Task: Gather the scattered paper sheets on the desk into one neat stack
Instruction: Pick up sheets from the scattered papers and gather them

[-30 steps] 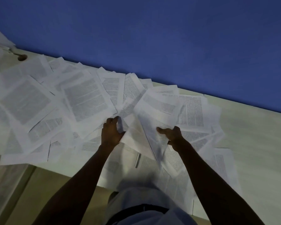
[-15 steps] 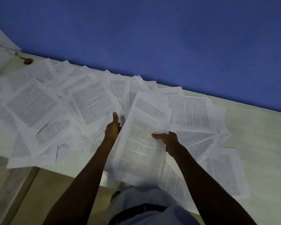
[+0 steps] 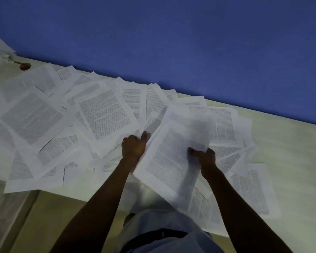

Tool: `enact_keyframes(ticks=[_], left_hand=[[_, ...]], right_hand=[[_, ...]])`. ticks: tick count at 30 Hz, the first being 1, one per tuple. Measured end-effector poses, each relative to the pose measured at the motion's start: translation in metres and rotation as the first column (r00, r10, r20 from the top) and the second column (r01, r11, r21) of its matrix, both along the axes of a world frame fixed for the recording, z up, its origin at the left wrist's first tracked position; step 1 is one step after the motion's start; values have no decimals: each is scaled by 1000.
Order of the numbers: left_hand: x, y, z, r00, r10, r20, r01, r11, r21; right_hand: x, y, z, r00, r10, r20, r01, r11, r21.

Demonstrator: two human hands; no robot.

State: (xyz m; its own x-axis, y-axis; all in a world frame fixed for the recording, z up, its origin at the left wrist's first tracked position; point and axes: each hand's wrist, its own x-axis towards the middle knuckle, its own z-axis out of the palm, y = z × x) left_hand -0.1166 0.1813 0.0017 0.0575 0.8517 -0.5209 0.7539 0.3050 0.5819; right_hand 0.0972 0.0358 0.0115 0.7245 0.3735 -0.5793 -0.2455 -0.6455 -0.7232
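Between both sets of fingers, a blurred white printed paper sheet [image 3: 173, 157] is gripped: right hand [image 3: 204, 157] pinching its right edge, left hand [image 3: 134, 147] closed at its left edge, above scattered printed sheets [image 3: 102, 114] covering the pale worktop [image 3: 290, 152].

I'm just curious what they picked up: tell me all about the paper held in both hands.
The held sheets are white paper printed with dense black text, motion-blurred. They are lifted and tilted above the scattered pages. The right hand pinches their right edge; the left hand meets their left edge. At least two overlapping sheets show.
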Motion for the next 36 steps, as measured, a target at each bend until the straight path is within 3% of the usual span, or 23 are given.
enact_keyframes(ticks=[2, 4, 8, 12, 14, 19, 22, 28, 30, 32, 34, 36], left_hand=[[7, 0, -6, 990, -72, -124, 75, 997, 18], [17, -4, -4, 980, -125, -153, 129, 991, 18], [24, -12, 5, 964, -231, -128, 237, 971, 31], [14, -5, -5, 970, -243, 23, 244, 964, -110], [11, -2, -9, 970, -223, 98, 236, 960, -151], [17, 4, 2, 966, -149, 210, 167, 983, -74], [37, 11, 17, 935, -228, 272, 284, 941, -185], [72, -6, 50, 829, -293, 477, 483, 804, -346], [90, -19, 53, 866, -320, 384, 456, 820, -345], [100, -28, 40, 915, -354, 195, 398, 872, -283], [97, -40, 25, 920, -391, 9, 389, 913, -118], [93, -51, 13, 906, -414, -90, 417, 909, 10]], right_hand=[[-12, 7, -5, 977, 201, 67, -182, 960, -214], [-27, 18, -6, 960, 275, 49, -245, 912, -330], [-53, 33, -2, 989, 114, -91, -116, 993, -19], [-44, 10, -10, 959, -55, -278, 82, 993, 88], [-37, -5, -9, 952, -5, -305, 55, 986, 156], [0, -40, 6, 939, 16, -345, 74, 966, 248], [27, -64, 14, 853, 169, -494, 43, 920, 389], [56, -92, 29, 851, 233, -471, 26, 877, 481], [68, -105, 25, 890, 109, -443, 92, 908, 408], [84, -121, 12, 973, -95, -212, 127, 982, 140], [99, -143, -2, 997, -79, 11, 79, 995, -58], [111, -160, -13, 999, -35, 5, 35, 997, -64]])
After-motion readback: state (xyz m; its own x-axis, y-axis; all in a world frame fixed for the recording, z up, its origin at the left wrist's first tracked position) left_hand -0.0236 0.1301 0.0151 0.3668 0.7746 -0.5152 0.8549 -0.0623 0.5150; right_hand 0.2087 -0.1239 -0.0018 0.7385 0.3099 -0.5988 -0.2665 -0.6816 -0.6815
